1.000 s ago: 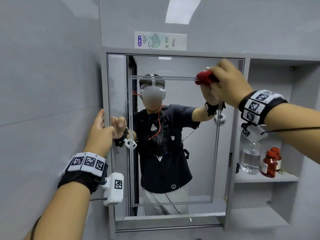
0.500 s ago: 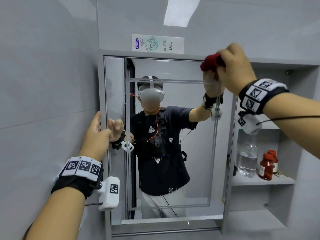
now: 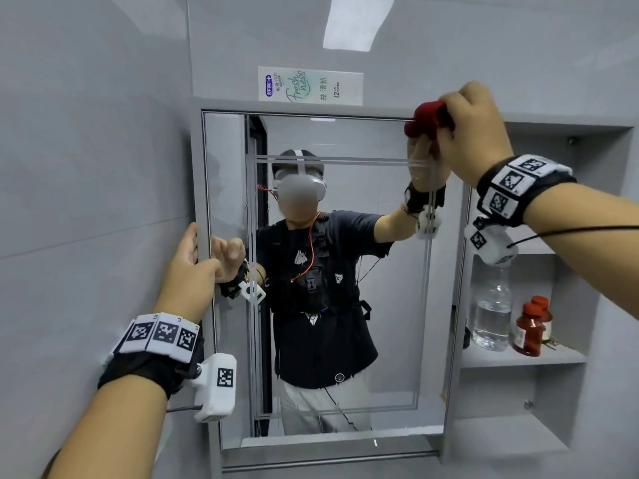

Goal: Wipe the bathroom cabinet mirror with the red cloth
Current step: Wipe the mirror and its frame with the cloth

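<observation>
Fingers (image 3: 460,98) of R hand (image 3: 475,136) curl round bunched red cloth (image 3: 426,118), mostly hidden in fist, at rectangular cabinet mirror's (image 3: 390,305) top-right corner. L hand (image 3: 186,278) grips mirror's left edge. Grey tile walls (image 3: 86,167).

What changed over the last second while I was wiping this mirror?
The right hand, gripping the red cloth, moved up the mirror to its top right corner. Nothing was taken or let go. The left hand holds the mirror's left edge as before; the bottles on the shelf stayed put.
</observation>
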A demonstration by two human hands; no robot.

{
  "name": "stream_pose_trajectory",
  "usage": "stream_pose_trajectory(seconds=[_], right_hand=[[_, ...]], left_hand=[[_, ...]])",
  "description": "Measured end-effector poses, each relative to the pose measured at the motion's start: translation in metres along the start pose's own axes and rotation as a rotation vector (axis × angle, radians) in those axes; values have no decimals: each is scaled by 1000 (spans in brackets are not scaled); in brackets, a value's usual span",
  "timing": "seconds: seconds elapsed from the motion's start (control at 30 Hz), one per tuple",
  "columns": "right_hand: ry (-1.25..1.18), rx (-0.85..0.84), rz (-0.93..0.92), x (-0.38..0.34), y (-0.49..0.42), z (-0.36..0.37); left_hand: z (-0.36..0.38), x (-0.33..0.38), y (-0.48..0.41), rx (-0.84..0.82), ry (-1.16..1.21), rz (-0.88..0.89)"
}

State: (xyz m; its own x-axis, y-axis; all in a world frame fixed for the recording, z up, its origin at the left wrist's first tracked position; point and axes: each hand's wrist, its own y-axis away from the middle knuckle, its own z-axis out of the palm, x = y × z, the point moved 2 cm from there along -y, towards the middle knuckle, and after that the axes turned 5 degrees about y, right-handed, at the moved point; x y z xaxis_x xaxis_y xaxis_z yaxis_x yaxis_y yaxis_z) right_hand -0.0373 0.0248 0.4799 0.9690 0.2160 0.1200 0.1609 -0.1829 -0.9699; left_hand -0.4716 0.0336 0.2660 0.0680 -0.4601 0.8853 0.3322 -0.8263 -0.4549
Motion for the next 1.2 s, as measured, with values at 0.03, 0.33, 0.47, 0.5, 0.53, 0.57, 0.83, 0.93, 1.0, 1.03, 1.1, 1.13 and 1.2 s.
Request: stream_pose_trajectory(seconds=[0.03,0.33,0.47,0.5,0.53,0.57,0.83,0.93,1.0,1.03,1.1,1.13,1.2], right_hand=[[6,-6,-15,-4,8,1],[37,-75,-122,6,16,1],[19,-32,-42,-1,19,2],[12,-49,-79,-6,33,4],[3,-73,-127,-9,48,6],[0,-95,-175,-10,61,8],[-19,56,35,11,6,7],[-12,28,-35,5,31,15],[-22,-23,-122,6,55,19],[-23,-38,-149,8,57,20],[-15,-14,-116,16,39,17],[-5,12,-68,21,26,15],[-12,67,8,24,7,10]], left_hand=[[0,1,0,1,2,0],[3,3,3,-9,-2,23],[0,5,5,-7,-20,2],[0,5,5,-11,-16,0],[-1,5,5,-17,-16,1],[0,6,5,-21,-21,2],[1,9,10,2,-41,-9],[2,11,12,-3,-39,-17],[3,10,12,0,-32,-13],[4,10,12,8,-29,-7],[4,9,12,12,-24,-4],[4,10,13,6,-19,-5],[2,11,14,7,-22,1]])
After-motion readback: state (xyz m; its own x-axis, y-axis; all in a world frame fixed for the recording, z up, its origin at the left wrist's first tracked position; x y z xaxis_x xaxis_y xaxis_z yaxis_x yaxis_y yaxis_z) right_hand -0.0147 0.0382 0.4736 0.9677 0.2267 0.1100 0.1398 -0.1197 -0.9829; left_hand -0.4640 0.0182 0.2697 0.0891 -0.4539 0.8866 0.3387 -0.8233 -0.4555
